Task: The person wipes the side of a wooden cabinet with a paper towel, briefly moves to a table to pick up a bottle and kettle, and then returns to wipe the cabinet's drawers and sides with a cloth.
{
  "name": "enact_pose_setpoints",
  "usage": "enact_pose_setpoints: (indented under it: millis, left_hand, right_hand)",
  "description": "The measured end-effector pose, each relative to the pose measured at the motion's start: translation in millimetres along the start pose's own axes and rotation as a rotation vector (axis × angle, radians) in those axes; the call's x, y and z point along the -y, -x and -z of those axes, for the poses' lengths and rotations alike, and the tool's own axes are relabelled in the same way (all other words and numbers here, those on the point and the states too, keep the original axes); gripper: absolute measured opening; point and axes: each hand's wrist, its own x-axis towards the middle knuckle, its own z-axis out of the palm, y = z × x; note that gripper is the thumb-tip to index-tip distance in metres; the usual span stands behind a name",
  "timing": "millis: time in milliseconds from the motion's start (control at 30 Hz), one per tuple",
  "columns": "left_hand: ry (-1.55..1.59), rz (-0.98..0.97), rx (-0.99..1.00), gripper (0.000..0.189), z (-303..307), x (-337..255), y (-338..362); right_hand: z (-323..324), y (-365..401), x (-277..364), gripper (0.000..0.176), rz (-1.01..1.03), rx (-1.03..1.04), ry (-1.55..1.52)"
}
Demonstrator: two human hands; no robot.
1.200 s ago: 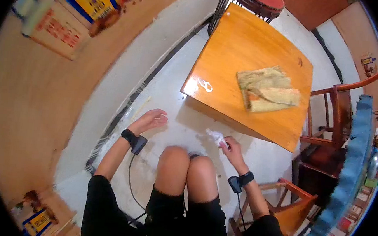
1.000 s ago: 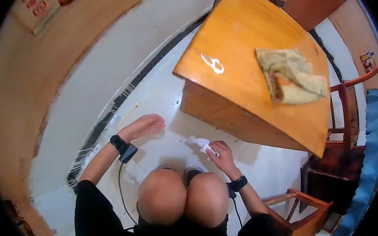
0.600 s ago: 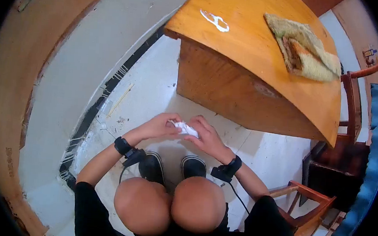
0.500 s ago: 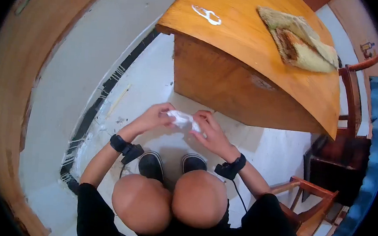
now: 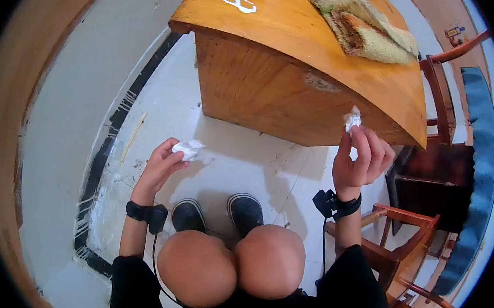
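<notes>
My left hand pinches a crumpled white tissue between thumb and fingers, above the floor left of my knees. Out to the right, my right hand is raised in front of the curved side of the wooden table. Its fingertips are closed on a second, smaller wad of white tissue. The two pieces are well apart. On the tabletop lies a looped smear of white stuff, touched by neither hand.
A folded yellowish towel lies on the tabletop. Wooden chairs and a blue cloth-like edge stand at the right. A thin stick lies on the floor by the wall. Cables hang from both wristbands.
Both hands were together on the white tissue; now they are apart, each with a piece. My right hand has moved right and up, my left hand left. The view has shifted slightly.
</notes>
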Motion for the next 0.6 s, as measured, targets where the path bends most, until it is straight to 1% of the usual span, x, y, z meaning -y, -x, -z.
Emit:
enact_pose_setpoints:
  millis: [133,333,467,567,600]
  left_hand:
    - [0.074,-0.003,0.043,0.020,5.3,6.0,-3.8]
    - [0.177,0.011,0.050,0.020,-1.3,14.2,-8.8]
    - [0.178,0.008,0.087,0.020,3.2,17.2,-4.7]
    - [0.144,0.034,0.024,0.017,6.5,14.4,2.7]
    - [0.153,0.030,0.032,0.017,9.8,15.4,4.5]
  right_hand:
    - [-8.2,-3.5,-5.1,0.040,-0.009,-0.123,0.005]
    - [-14.6,-10.6,-9.4,0.036,0.068,-0.099,0.145]
    - [-20.6,-19.8,-0.8,0.032,0.088,-0.120,0.121]
    - [-24.1,-25.4,5.2,0.031,0.080,-0.135,0.064]
    - [-24.3,-27.0,7.9,0.030,0.072,-0.128,0.040]
